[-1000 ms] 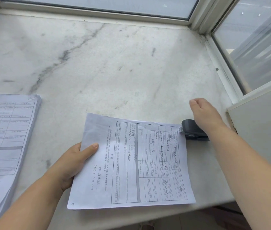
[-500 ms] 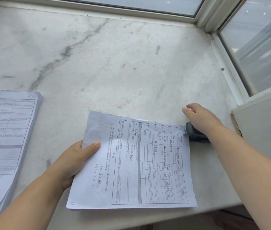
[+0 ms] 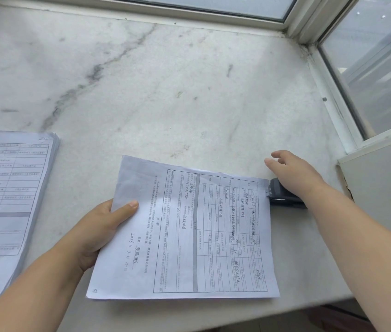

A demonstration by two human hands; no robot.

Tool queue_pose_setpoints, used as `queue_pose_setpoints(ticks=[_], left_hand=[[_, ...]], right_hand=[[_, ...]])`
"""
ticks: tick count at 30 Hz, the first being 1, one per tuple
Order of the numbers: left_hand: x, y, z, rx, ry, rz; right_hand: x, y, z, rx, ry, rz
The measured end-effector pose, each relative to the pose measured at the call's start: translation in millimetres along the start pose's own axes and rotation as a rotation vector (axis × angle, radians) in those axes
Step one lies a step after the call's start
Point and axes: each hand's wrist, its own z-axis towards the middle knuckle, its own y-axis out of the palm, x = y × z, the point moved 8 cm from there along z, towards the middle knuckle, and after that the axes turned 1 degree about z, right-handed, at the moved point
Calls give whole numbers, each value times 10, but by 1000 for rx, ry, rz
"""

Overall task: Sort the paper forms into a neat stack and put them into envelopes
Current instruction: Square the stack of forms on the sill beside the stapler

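A filled-in paper form [image 3: 189, 236] lies turned sideways on the marble counter [image 3: 165, 92] near its front edge. My left hand [image 3: 98, 228] holds the form's left edge, thumb on top and fingers underneath. A black stapler [image 3: 283, 198] sits at the form's top right corner, its nose at the paper's edge. My right hand [image 3: 292, 173] rests on the stapler with its palm, fingers relaxed and stretched forward. A thick stack of similar forms [image 3: 5, 188] lies at the far left.
A window frame [image 3: 328, 92] borders the counter at the back and right. A white panel [image 3: 381, 188] stands at the right, just beyond the stapler. The counter's front edge runs just below the form.
My right hand has come down onto the stapler and its fingers have uncurled forward. The left hand and the form have stayed in place.
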Motion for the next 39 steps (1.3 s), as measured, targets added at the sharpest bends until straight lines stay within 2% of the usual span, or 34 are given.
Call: queue_pose_setpoints(ticks=[18, 31, 34, 39], left_hand=[[2, 19, 10, -16, -4, 0], [-1, 44, -56, 9, -98, 22], [-9, 30, -18, -8, -124, 76], [131, -21, -5, 71, -80, 211]], right_hand=[[7, 20, 42, 64, 21, -47], [-34, 37, 17, 97, 31, -144], [-56, 54, 12, 166, 29, -205], [-104, 72, -8, 347, -7, -263]])
